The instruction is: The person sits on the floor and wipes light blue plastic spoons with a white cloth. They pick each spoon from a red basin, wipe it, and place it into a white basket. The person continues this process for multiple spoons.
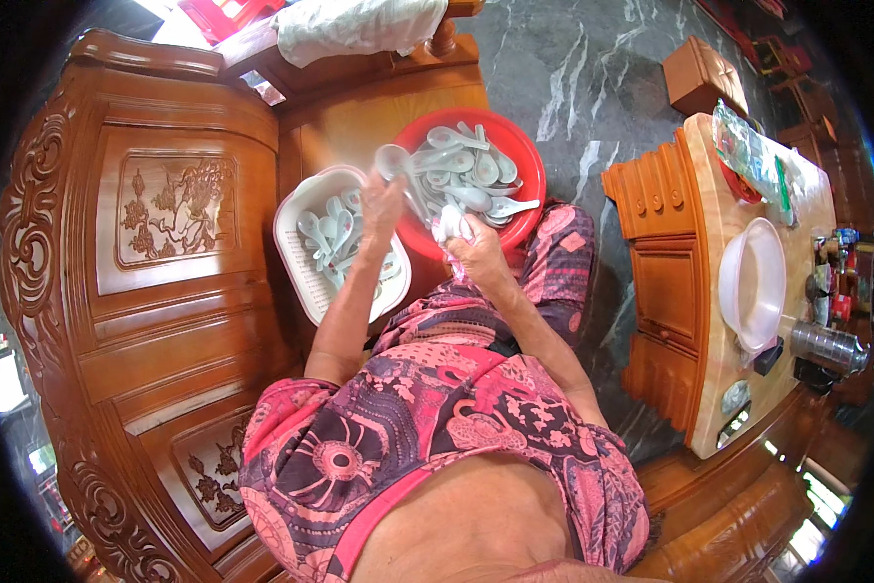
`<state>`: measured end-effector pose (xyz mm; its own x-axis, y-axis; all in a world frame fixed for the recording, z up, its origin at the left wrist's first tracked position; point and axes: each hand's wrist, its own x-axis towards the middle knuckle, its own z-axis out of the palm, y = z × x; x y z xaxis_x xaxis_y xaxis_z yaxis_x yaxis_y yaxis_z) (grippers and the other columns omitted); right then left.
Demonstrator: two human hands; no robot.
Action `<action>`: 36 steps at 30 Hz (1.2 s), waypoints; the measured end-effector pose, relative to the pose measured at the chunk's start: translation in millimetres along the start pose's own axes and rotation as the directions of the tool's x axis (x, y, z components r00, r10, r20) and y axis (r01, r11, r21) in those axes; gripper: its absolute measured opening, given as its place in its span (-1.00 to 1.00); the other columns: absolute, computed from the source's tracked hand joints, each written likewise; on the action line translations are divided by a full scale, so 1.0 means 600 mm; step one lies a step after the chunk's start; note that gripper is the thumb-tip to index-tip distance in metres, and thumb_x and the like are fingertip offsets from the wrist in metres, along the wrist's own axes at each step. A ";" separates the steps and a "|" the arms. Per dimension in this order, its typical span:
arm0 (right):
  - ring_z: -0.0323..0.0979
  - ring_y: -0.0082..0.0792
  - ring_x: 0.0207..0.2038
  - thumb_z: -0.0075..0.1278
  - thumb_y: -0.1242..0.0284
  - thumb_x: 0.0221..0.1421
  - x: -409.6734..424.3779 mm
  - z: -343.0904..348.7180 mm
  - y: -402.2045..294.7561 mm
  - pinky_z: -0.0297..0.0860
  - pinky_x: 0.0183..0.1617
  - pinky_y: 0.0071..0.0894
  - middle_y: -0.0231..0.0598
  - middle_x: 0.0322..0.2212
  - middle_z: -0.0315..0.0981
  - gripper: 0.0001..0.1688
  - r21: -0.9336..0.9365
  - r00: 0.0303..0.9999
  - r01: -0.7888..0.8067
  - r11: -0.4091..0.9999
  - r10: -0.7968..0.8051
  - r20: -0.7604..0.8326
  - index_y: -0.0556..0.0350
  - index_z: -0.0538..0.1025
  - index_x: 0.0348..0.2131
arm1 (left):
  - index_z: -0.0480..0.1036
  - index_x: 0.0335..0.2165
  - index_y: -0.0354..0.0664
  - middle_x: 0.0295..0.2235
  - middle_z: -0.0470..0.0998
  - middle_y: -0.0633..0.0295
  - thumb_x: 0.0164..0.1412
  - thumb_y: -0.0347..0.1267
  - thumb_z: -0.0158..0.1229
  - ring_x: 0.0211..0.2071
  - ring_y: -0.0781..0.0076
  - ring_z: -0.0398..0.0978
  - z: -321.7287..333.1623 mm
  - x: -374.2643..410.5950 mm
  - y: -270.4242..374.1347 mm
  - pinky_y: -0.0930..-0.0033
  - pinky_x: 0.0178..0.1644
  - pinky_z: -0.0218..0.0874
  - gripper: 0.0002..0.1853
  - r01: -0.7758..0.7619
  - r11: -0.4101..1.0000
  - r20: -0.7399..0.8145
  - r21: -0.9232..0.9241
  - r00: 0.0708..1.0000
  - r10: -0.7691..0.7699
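A red plastic basin (pixel 530 157) full of white soup spoons (pixel 469 197) stands in front of me. To its left is a white plastic basket (pixel 291 273) with several more such spoons (pixel 327 233). My left hand (pixel 383 204), somewhat blurred, is between the two containers and holds a soup spoon (pixel 391 162) by its handle, bowl end up over the basin's left rim. My right hand (pixel 480 251) grips a bunched white and pink cloth (pixel 453 227) at the near edge of the basin.
Both containers rest on a wooden bench seat (pixel 386 120) with a carved wooden backrest (pixel 178 211) at the left. A white cloth (pixel 360 29) hangs over the armrest. At the right, a stone-topped table (pixel 706 291) bears a translucent plastic basin (pixel 732 284), a plastic bag (pixel 754 164) and stacked containers (pixel 830 346).
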<state>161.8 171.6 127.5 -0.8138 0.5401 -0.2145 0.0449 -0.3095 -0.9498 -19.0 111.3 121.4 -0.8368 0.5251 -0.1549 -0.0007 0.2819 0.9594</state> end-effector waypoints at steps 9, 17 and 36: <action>0.35 -0.52 -0.70 0.00 0.48 0.00 -0.001 -0.013 -0.039 0.34 -0.68 -0.55 -0.28 -0.61 0.41 -0.70 0.431 0.975 -0.168 0.887 0.213 -0.057 0.16 0.38 -0.21 | 0.43 -0.42 -0.44 -0.48 0.47 -0.26 -0.08 -0.27 0.07 -0.37 -0.16 0.46 -0.061 0.016 -0.077 0.00 -0.28 0.26 -0.64 -0.162 0.719 0.160 0.676 0.985 0.071; 0.44 -0.19 -0.47 -0.10 0.32 0.06 -0.004 -0.031 -0.052 0.41 -0.36 -0.25 -0.04 -0.47 0.44 -0.58 0.785 0.987 -0.153 0.601 0.126 0.096 0.26 0.34 -0.15 | 0.43 -0.42 -0.40 -0.42 0.47 -0.27 -0.08 -0.34 -0.03 -0.32 -0.20 0.45 -0.060 0.016 -0.108 -0.04 -0.24 0.26 -0.70 -0.132 0.734 0.102 0.666 0.991 0.086; 0.25 0.12 0.03 -0.21 0.14 0.15 -0.010 -0.041 -0.059 0.21 0.07 0.14 0.19 -0.04 0.27 -0.39 0.909 0.999 -0.041 0.415 -0.015 0.052 0.17 0.22 0.07 | 0.40 -0.38 -0.37 -0.42 0.48 -0.23 -0.11 -0.38 0.02 -0.32 -0.21 0.44 -0.147 0.019 -0.210 -0.07 -0.21 0.26 -0.72 -0.080 0.616 0.073 0.784 0.997 0.037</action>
<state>179.5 198.4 157.0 -0.8434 0.5032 -0.1885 -0.4745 -0.8621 -0.1781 -76.8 10.7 19.7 -0.7942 0.5922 -0.1359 0.4958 0.7609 0.4186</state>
